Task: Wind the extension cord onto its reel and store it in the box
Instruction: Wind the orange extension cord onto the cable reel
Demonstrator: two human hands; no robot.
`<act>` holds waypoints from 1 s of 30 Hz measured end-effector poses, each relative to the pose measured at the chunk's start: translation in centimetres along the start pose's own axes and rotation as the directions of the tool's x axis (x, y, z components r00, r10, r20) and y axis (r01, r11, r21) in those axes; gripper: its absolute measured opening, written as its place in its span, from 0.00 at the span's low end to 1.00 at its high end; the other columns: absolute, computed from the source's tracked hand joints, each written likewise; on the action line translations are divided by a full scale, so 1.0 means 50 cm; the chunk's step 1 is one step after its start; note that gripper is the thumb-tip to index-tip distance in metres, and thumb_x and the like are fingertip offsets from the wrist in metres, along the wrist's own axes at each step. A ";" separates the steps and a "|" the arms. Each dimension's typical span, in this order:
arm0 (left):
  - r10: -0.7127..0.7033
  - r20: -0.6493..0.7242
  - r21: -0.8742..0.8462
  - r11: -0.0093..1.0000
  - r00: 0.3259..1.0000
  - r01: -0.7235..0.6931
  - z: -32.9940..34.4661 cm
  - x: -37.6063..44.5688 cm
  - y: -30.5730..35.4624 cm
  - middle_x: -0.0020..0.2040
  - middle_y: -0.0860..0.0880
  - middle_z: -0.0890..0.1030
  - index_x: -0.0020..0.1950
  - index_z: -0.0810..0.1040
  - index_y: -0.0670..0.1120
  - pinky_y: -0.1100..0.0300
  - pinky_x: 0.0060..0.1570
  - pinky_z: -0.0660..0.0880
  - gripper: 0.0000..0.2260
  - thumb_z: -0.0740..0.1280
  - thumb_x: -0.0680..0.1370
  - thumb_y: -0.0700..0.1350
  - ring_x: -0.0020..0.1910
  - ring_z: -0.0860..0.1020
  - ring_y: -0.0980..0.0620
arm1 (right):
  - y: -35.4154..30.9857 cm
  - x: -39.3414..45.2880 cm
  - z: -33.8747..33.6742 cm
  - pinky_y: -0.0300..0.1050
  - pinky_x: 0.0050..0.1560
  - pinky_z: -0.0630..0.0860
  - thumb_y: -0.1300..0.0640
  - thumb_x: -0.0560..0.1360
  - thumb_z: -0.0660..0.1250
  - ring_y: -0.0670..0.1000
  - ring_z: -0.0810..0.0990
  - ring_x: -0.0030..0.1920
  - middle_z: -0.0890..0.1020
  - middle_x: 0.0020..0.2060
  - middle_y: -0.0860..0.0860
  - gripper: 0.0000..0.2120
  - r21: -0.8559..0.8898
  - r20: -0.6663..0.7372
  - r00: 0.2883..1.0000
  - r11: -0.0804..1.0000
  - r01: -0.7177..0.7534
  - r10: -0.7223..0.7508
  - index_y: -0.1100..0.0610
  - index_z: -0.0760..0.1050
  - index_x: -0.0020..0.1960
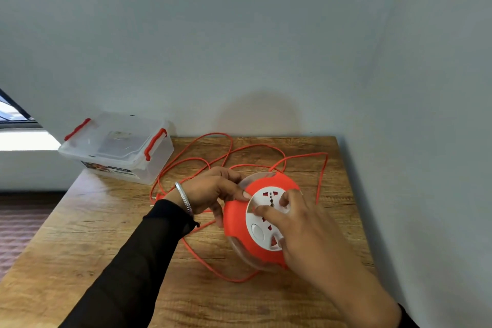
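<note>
An orange reel [237,224] with a white socket face and clear rim stands tilted on the wooden table [106,234]. My left hand [213,190] grips the reel's upper left edge. My right hand [300,229] lies over the white face, its fingers pressed on the sockets. The orange cord [213,160] sprawls in loose loops behind and to the left of the reel, with one loop [210,269] in front of it. A clear plastic box [119,146] with red latches, lid shut, sits at the table's far left corner.
A grey wall runs close behind the table and along its right side. The table's left edge drops to a brown floor [18,224]. A bright window sill [24,138] lies beyond the box.
</note>
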State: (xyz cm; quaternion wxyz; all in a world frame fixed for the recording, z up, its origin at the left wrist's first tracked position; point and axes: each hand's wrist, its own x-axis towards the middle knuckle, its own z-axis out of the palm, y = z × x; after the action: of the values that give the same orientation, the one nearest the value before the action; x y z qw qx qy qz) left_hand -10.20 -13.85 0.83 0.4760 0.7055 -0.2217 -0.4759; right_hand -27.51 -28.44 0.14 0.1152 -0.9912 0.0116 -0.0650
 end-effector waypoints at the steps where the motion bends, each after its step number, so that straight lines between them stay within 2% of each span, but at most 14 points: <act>1: 0.000 0.010 -0.005 1.000 1.000 0.000 0.002 -0.001 0.002 0.49 0.33 0.81 0.57 0.81 0.42 0.58 0.22 0.78 0.20 0.72 0.66 0.43 0.31 0.82 0.47 | 0.001 0.000 0.003 0.49 0.46 0.71 0.56 0.68 0.67 0.56 0.74 0.52 0.72 0.51 0.53 0.32 -0.017 0.022 1.000 1.000 0.002 -0.002 0.35 0.60 0.66; 4: -0.004 0.031 -0.003 1.000 1.000 0.004 0.012 -0.003 0.005 0.56 0.28 0.77 0.60 0.78 0.41 0.54 0.24 0.79 0.21 0.72 0.67 0.40 0.41 0.80 0.38 | 0.017 0.001 0.019 0.48 0.51 0.68 0.55 0.74 0.59 0.56 0.70 0.58 0.68 0.58 0.53 0.32 0.016 0.111 0.993 0.999 -0.029 0.027 0.33 0.47 0.70; 6: 0.006 0.000 0.005 1.000 1.000 -0.006 0.019 -0.004 0.004 0.58 0.29 0.75 0.59 0.79 0.42 0.53 0.25 0.80 0.21 0.73 0.66 0.41 0.45 0.78 0.36 | 0.020 0.004 0.023 0.46 0.49 0.69 0.54 0.74 0.58 0.55 0.72 0.56 0.70 0.55 0.52 0.30 0.053 0.105 0.993 0.997 -0.063 0.057 0.33 0.50 0.69; 10: 0.048 -0.092 -0.030 0.998 0.995 -0.051 0.042 -0.009 -0.009 0.54 0.36 0.80 0.54 0.80 0.43 0.51 0.27 0.80 0.18 0.75 0.65 0.42 0.43 0.82 0.40 | 0.016 0.004 0.027 0.45 0.43 0.73 0.54 0.71 0.62 0.53 0.77 0.50 0.74 0.51 0.50 0.30 0.111 0.054 0.983 0.977 -0.180 0.175 0.34 0.55 0.67; 15: 0.104 -0.227 -0.248 0.955 0.968 -0.161 0.110 -0.009 -0.047 0.49 0.44 0.79 0.52 0.76 0.42 0.47 0.30 0.81 0.18 0.76 0.65 0.37 0.41 0.81 0.43 | 0.040 0.002 0.026 0.46 0.43 0.75 0.48 0.69 0.64 0.54 0.79 0.51 0.79 0.54 0.49 0.30 0.153 0.006 0.946 0.934 -0.321 0.324 0.34 0.58 0.68; 18: 0.097 -0.363 -0.420 0.870 0.927 -0.256 0.181 0.002 -0.073 0.45 0.45 0.78 0.49 0.74 0.43 0.50 0.30 0.80 0.18 0.75 0.64 0.35 0.39 0.80 0.47 | 0.052 0.002 0.017 0.46 0.42 0.78 0.44 0.68 0.67 0.54 0.81 0.51 0.82 0.55 0.49 0.31 0.173 -0.079 0.910 0.905 -0.389 0.406 0.35 0.61 0.68; 21: 0.056 -0.449 -0.615 0.705 0.892 -0.354 0.256 0.018 -0.093 0.40 0.45 0.78 0.49 0.72 0.42 0.54 0.30 0.80 0.19 0.75 0.64 0.31 0.36 0.80 0.48 | 0.062 0.003 0.008 0.46 0.39 0.80 0.40 0.66 0.68 0.55 0.82 0.49 0.83 0.54 0.49 0.31 0.181 -0.135 0.876 0.880 -0.439 0.464 0.35 0.63 0.67; 23: 0.017 -0.499 -0.645 0.660 0.866 -0.385 0.294 0.024 -0.099 0.40 0.43 0.78 0.49 0.71 0.42 0.56 0.30 0.79 0.17 0.74 0.66 0.30 0.35 0.79 0.49 | 0.066 0.000 0.007 0.46 0.38 0.80 0.38 0.66 0.67 0.55 0.82 0.49 0.83 0.55 0.49 0.31 0.183 -0.126 0.861 0.865 -0.468 0.492 0.36 0.64 0.67; 25: 0.009 -0.530 -0.614 0.686 0.848 -0.391 0.309 0.027 -0.100 0.36 0.47 0.80 0.48 0.72 0.42 0.57 0.29 0.79 0.15 0.73 0.68 0.31 0.33 0.80 0.51 | 0.069 -0.003 0.004 0.47 0.40 0.80 0.36 0.65 0.66 0.55 0.82 0.50 0.82 0.55 0.50 0.31 0.184 -0.096 0.841 0.840 -0.511 0.533 0.36 0.64 0.67; 26: 0.027 -0.529 -0.569 0.730 0.848 -0.378 0.306 0.026 -0.098 0.34 0.49 0.81 0.47 0.72 0.42 0.57 0.29 0.79 0.13 0.73 0.69 0.32 0.32 0.80 0.52 | 0.072 -0.005 0.000 0.47 0.41 0.80 0.36 0.65 0.66 0.56 0.81 0.51 0.82 0.56 0.50 0.31 0.179 -0.076 0.834 0.830 -0.528 0.547 0.35 0.64 0.67; 28: 0.121 -0.571 -0.336 0.868 0.812 -0.366 0.276 0.023 -0.091 0.29 0.50 0.78 0.42 0.73 0.43 0.55 0.29 0.76 0.12 0.76 0.69 0.38 0.29 0.77 0.50 | 0.075 -0.005 -0.012 0.48 0.44 0.79 0.37 0.66 0.66 0.57 0.80 0.53 0.81 0.57 0.49 0.30 0.166 -0.038 0.832 0.824 -0.542 0.554 0.33 0.62 0.67; 29: 0.199 -0.635 -0.154 0.914 0.746 -0.375 0.253 0.021 -0.084 0.28 0.49 0.77 0.39 0.74 0.44 0.54 0.29 0.73 0.12 0.77 0.68 0.44 0.29 0.75 0.50 | 0.078 -0.005 -0.019 0.49 0.46 0.78 0.39 0.66 0.66 0.57 0.79 0.55 0.80 0.58 0.49 0.30 0.160 -0.023 0.836 0.827 -0.538 0.548 0.33 0.62 0.67; 30: 0.288 -0.703 0.027 0.924 0.651 -0.381 0.227 0.019 -0.073 0.30 0.49 0.77 0.38 0.75 0.45 0.55 0.30 0.71 0.14 0.77 0.67 0.51 0.29 0.73 0.51 | 0.080 -0.005 -0.027 0.49 0.47 0.78 0.42 0.67 0.66 0.57 0.79 0.56 0.80 0.60 0.49 0.30 0.150 -0.013 0.843 0.835 -0.530 0.538 0.32 0.62 0.67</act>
State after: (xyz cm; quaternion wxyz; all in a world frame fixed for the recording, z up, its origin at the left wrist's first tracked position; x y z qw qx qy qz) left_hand -20.30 -18.17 -3.88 0.6460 0.7476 -0.1232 -0.0926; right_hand -27.95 -32.62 0.51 0.1979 -0.9357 0.2861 -0.0580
